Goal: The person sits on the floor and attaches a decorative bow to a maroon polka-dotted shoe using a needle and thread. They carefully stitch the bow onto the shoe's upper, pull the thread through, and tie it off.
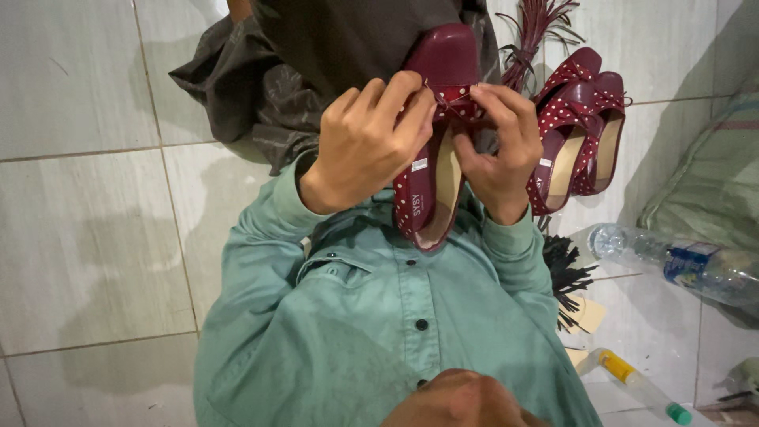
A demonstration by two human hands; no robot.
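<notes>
Both hands close their grip on the maroon polka-dot shoe [433, 150], left hand [368, 142] steadying it while right hand [500, 146] pinches its bow [457, 101], beside the finished pair [581, 126] on the floor [87, 198].

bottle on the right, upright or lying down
Lying down: the clear bottle rests on its side on the tiled floor.

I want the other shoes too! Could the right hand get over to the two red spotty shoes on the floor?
Probably yes. The right hand is busy pinching the bow on the held shoe, but the pair of shoes lies on the tiles close beside it, and nothing stands between them. It would have to let go first.
</notes>
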